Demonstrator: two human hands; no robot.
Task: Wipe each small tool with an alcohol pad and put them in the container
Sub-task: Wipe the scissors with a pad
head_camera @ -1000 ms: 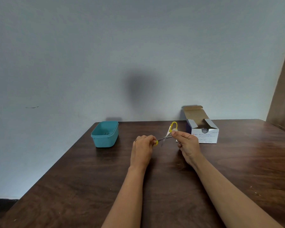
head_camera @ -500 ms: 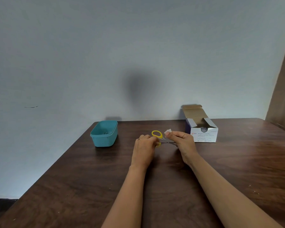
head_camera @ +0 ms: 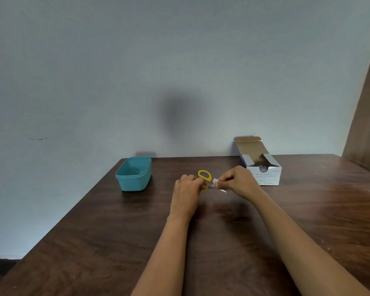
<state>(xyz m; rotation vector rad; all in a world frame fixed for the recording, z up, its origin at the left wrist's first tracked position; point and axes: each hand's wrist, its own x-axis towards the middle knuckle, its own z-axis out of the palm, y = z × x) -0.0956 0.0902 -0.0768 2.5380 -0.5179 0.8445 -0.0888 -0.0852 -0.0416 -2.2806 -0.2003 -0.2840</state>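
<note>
Small scissors with yellow handles (head_camera: 205, 175) are held above the table's middle. My left hand (head_camera: 186, 194) grips the handle end, one yellow loop standing up above my fingers. My right hand (head_camera: 237, 182) pinches a small white alcohol pad (head_camera: 215, 180) against the metal blades, whose tip (head_camera: 224, 190) pokes out below my fingers toward the right. A teal container (head_camera: 135, 175) stands at the back left of the table, with something small and dark lying inside it.
An open white box of alcohol swabs (head_camera: 263, 172) sits at the back right, just behind my right hand. The dark wooden table (head_camera: 201, 242) ends at a grey wall. A brown panel rises at the far right.
The scissors have been turned: the yellow loop that pointed up on the right now stands by my left hand, and the blades point right. The pad has slid along the blades.
</note>
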